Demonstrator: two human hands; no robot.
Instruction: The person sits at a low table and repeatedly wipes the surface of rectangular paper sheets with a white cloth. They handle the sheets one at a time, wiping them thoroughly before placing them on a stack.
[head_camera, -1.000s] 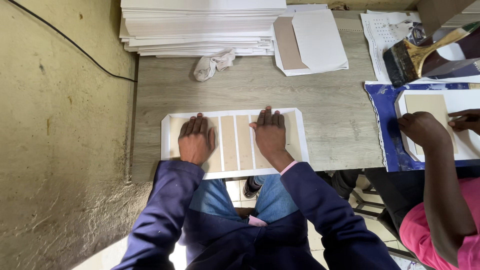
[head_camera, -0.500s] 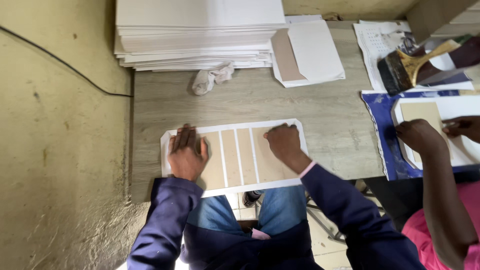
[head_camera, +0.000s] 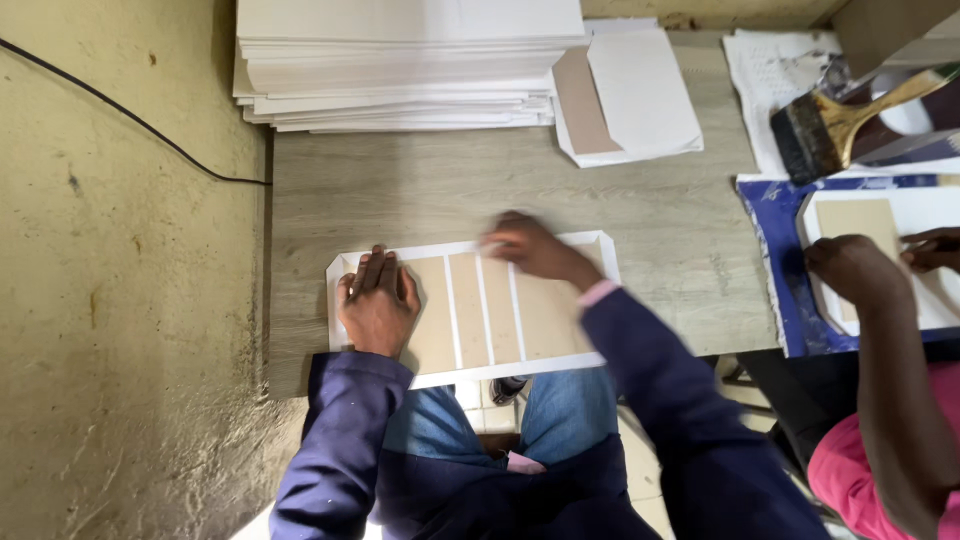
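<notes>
A white sheet (head_camera: 600, 300) with several tan card panels glued on it lies at the near edge of the wooden table (head_camera: 400, 190). My left hand (head_camera: 378, 300) rests flat on the sheet's left end, over the leftmost panel. My right hand (head_camera: 530, 248) is blurred at the sheet's far edge, near the middle. A pale bit of crumpled white rag (head_camera: 492, 246) shows at its fingertips, and the fingers look curled around it.
A tall stack of white boards (head_camera: 400, 60) sits at the back, with a folded white and tan cover (head_camera: 625, 95) beside it. At the right, another person's hands (head_camera: 850, 265) press a card on a blue sheet (head_camera: 775, 240). A wide brush (head_camera: 830, 125) lies beyond.
My right hand left the sheet's right panel and swept to its far edge. The rag that lay by the stack is gone from there. My left hand stayed put.
</notes>
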